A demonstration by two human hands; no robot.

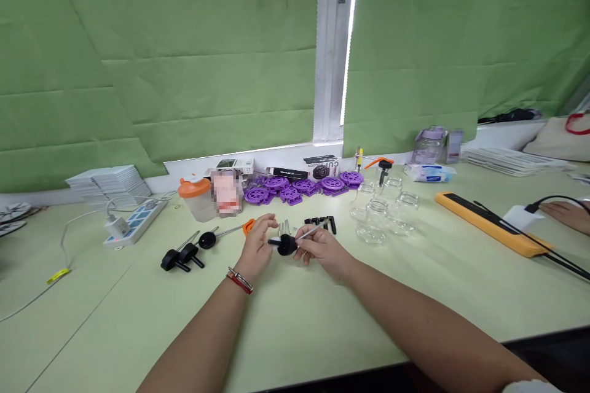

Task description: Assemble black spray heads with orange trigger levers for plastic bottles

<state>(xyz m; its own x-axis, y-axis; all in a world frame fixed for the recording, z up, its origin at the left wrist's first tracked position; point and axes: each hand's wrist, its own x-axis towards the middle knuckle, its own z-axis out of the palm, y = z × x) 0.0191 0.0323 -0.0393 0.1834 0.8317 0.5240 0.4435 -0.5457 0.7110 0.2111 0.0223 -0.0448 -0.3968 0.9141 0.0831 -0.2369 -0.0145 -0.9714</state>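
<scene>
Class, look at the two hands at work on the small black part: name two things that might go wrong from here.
1. The left hand and right hand hold the black part and a thin metal rod in fingertips only; either might slip and drop.
2. The glass jars stand close beside the right hand; a sideways sweep of the arm might knock them over.

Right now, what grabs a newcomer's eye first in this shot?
Dead centre, the left hand and right hand meet over the pale green table, both pinching a small black dropper cap with a thin rod sticking out. Behind them, a row of purple plastic wheels lines the window sill's foot, bright against the green blinds. To the right of the hands stands a cluster of clear glass jars.
</scene>
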